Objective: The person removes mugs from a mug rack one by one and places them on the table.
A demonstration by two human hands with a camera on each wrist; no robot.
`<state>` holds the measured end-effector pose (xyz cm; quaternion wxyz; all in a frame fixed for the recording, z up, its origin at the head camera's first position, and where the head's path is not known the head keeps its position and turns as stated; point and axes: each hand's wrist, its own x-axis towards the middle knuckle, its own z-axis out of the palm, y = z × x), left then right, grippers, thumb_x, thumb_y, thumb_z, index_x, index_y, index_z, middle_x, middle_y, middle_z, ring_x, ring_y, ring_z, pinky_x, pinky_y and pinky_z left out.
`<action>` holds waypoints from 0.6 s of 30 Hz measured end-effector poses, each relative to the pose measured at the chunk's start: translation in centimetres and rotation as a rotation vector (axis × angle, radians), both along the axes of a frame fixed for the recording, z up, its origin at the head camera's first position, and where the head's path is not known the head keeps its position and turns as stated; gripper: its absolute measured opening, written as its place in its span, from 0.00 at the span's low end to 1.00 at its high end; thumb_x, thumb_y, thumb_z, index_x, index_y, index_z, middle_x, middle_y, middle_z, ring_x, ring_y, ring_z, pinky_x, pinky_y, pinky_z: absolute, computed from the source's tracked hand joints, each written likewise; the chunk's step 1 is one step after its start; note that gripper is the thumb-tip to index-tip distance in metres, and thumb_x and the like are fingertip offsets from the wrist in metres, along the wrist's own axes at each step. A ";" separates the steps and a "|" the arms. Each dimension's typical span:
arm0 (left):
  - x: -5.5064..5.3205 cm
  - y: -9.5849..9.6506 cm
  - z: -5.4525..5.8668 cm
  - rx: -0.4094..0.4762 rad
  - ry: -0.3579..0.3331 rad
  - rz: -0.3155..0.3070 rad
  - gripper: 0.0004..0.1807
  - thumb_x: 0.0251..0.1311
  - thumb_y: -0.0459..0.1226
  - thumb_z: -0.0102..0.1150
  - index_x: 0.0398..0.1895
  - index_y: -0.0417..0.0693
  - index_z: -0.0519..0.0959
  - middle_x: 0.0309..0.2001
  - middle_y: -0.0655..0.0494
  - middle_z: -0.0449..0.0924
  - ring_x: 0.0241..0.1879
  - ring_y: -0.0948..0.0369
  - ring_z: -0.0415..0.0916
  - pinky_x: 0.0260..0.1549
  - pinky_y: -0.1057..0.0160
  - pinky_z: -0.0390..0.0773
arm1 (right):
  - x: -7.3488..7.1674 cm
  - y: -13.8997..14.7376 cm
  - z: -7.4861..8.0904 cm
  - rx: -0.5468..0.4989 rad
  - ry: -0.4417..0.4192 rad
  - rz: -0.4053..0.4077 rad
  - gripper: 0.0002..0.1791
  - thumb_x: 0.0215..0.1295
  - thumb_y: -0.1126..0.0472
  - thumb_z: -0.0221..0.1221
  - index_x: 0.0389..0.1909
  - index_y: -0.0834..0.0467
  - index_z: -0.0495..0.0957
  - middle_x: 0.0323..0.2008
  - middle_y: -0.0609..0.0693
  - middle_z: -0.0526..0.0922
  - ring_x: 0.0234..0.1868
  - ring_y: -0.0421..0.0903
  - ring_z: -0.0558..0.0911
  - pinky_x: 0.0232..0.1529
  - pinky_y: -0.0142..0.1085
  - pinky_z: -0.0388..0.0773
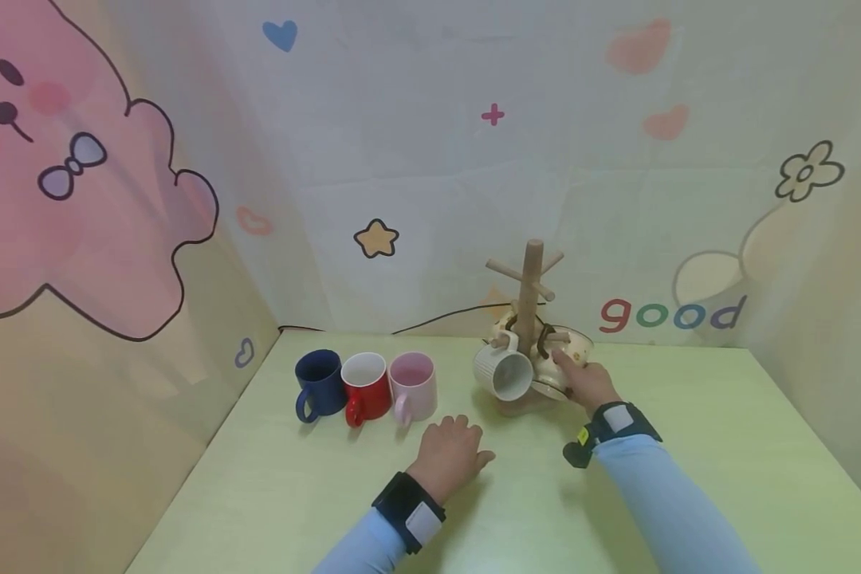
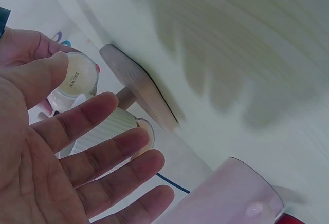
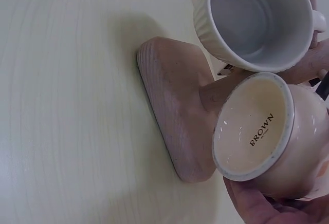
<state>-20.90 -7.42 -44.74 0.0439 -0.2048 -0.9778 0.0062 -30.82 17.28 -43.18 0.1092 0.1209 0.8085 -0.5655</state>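
Note:
My right hand (image 1: 591,387) grips a cream mug (image 1: 577,344) with a dark handle, at the right side of a wooden mug tree (image 1: 532,279). The mug is tilted, and its base with the word BROWN faces the right wrist camera. A white ribbed mug (image 3: 216,34) hangs beside it by its handle, mouth outward. Behind the post, another patterned mug (image 1: 504,322) is mostly hidden. Fingers spread and holding nothing, my left hand (image 1: 448,454) hovers over the table in front of a pink mug (image 1: 414,389).
Left of the tree, a dark blue mug (image 1: 321,384), a red mug (image 1: 369,399) and the pink one stand upright in a row, handles toward me. Bare upper pegs (image 1: 505,269) stick out of the post. A printed cloth (image 1: 430,159) hangs behind the pale table (image 1: 258,494).

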 end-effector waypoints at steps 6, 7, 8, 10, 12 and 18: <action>0.0 0.2 0.0 -0.023 -0.013 0.009 0.21 0.64 0.57 0.60 0.40 0.49 0.83 0.31 0.53 0.75 0.30 0.56 0.71 0.27 0.61 0.74 | 0.0 0.4 0.2 -0.026 0.016 -0.011 0.52 0.68 0.30 0.47 0.70 0.75 0.54 0.66 0.69 0.64 0.62 0.60 0.70 0.65 0.50 0.66; 0.0 0.2 0.0 -0.025 -0.019 0.012 0.21 0.64 0.57 0.60 0.40 0.49 0.83 0.31 0.53 0.75 0.31 0.56 0.71 0.27 0.61 0.74 | 0.1 0.5 0.2 -0.031 0.013 -0.011 0.53 0.68 0.30 0.46 0.70 0.75 0.53 0.67 0.69 0.63 0.64 0.61 0.69 0.66 0.50 0.65; 0.0 0.2 0.0 -0.027 -0.023 0.013 0.21 0.64 0.57 0.60 0.41 0.50 0.83 0.31 0.53 0.75 0.31 0.56 0.71 0.27 0.61 0.74 | 0.1 0.6 0.3 -0.028 0.011 -0.011 0.53 0.68 0.30 0.46 0.71 0.75 0.52 0.68 0.70 0.62 0.64 0.62 0.69 0.66 0.51 0.65; 0.1 0.3 0.2 -0.031 -0.032 0.016 0.21 0.64 0.57 0.60 0.41 0.49 0.83 0.31 0.52 0.75 0.31 0.56 0.71 0.28 0.61 0.74 | 0.2 0.8 0.4 -0.029 -0.002 -0.013 0.54 0.68 0.30 0.46 0.71 0.75 0.50 0.69 0.71 0.60 0.66 0.63 0.67 0.67 0.52 0.63; 0.1 0.3 0.2 -0.033 -0.035 0.018 0.21 0.64 0.57 0.60 0.41 0.49 0.83 0.31 0.52 0.75 0.31 0.56 0.71 0.28 0.61 0.74 | 0.3 1.1 0.4 -0.021 -0.014 -0.015 0.55 0.68 0.29 0.46 0.72 0.75 0.49 0.69 0.71 0.59 0.67 0.64 0.66 0.67 0.53 0.62; 0.2 0.4 0.3 -0.026 -0.041 0.021 0.21 0.64 0.57 0.60 0.41 0.49 0.83 0.31 0.52 0.75 0.31 0.56 0.71 0.28 0.60 0.74 | 0.7 1.6 0.7 -0.011 -0.032 -0.028 0.59 0.65 0.26 0.45 0.73 0.75 0.45 0.70 0.72 0.56 0.68 0.66 0.64 0.67 0.55 0.60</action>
